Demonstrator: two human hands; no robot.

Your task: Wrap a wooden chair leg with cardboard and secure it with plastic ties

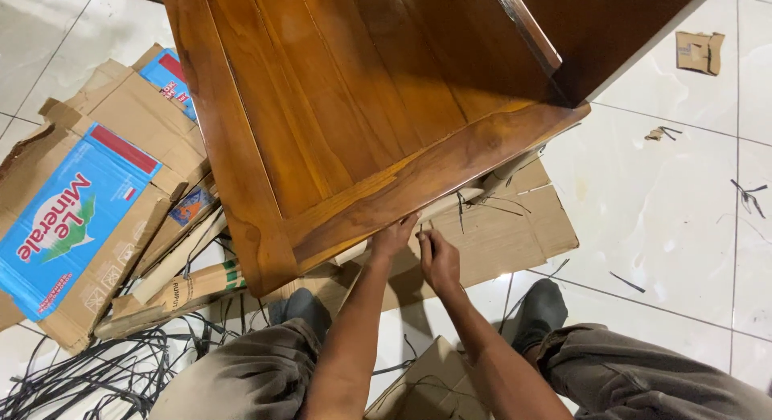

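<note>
Left hand (394,237) presses its fingertips up against the near edge of the wooden panel (354,122), fingers close together and curled under the rim, holding nothing else that I can make out. Right hand (438,259), just beside it, is half closed, thumb and forefinger seemingly pinching a thin dark strap end (460,211) below that same edge; the pinch is too small to be sure of.

From the head view, the panel is a large varnished piece, tilted, its near corner resting on flattened cardboard (515,227) on the tiled floor (667,195). A pale strip of wood or wrapped paper (474,196) shows under the near edge.

What could go wrong, as I judge it: the panel looks heavy, and both hands sit right at its lower edge, so a slip on the glossy tiles could trap fingers against the cardboard. The varnished corner could also scrape if it slides off the cardboard.

Around: a tangle of black straps (96,372) lies at the lower left beside the left knee (241,372), easy to catch a foot in. A blue-printed carton (72,219), flattened, lies at the left with more cardboard scraps. A small cardboard piece (698,52) and loose strap bits lie well apart at the right. Both shoes (540,307) stand close to the panel's edge.
</note>
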